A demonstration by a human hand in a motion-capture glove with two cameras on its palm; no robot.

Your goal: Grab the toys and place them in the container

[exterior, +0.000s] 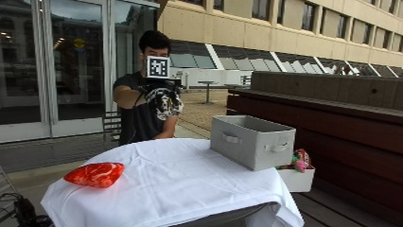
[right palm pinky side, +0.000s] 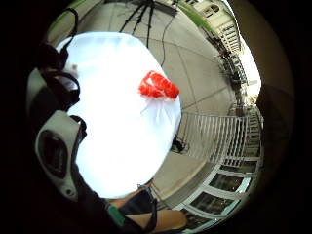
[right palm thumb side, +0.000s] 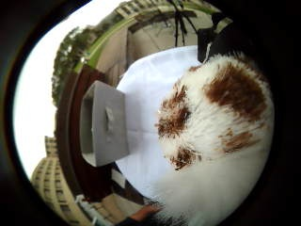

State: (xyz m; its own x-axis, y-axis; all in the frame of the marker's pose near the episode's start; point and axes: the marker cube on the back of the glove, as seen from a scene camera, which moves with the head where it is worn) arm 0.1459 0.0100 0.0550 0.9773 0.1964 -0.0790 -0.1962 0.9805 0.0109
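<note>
right hand raised, fingers curled, gripping

There are two toys: one red toy on the table and one white and brown plush toy. There is one grey container.

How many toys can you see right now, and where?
3. A brown-and-white plush toy held up in the gloved right hand; a red toy on the white tablecloth; a colourful toy in the small white box. The grey container may hide more.

white tablecloth, white side box, wooden bench
</note>
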